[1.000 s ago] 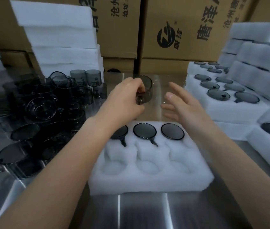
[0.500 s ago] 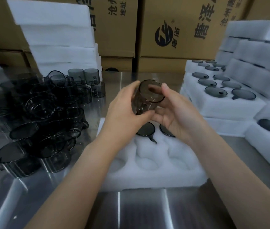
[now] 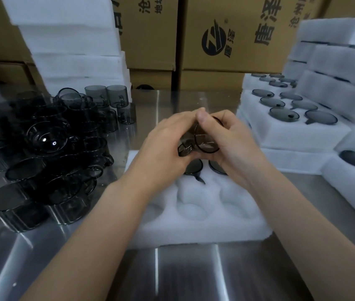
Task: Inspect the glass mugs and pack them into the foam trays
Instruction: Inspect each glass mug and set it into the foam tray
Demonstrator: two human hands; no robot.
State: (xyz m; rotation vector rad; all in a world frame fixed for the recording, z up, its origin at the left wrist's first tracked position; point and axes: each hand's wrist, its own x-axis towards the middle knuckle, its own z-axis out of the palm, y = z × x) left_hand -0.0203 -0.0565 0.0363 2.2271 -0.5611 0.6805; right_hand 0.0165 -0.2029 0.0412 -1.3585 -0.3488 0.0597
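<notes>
Both hands hold one smoky glass mug (image 3: 204,142) above the far end of a white foam tray (image 3: 196,222). The mug is tipped on its side, rim toward me, handle at lower left. My left hand (image 3: 165,146) wraps its left side, my right hand (image 3: 230,140) its right side and top. The tray's far row holds dark mugs (image 3: 194,167), partly hidden under my hands; its near pockets are empty. A heap of loose smoky mugs (image 3: 48,146) lies on the steel table at the left.
Filled foam trays (image 3: 291,124) are stacked at the right, with more at the far right (image 3: 354,170). A stack of blank foam slabs (image 3: 70,46) rises at the back left. Cardboard boxes (image 3: 233,33) line the back. Bare steel table (image 3: 183,276) lies in front.
The left hand brought the mug from the table toward me, the right hand closed on it, and the mug has been tipped from upright onto its side.
</notes>
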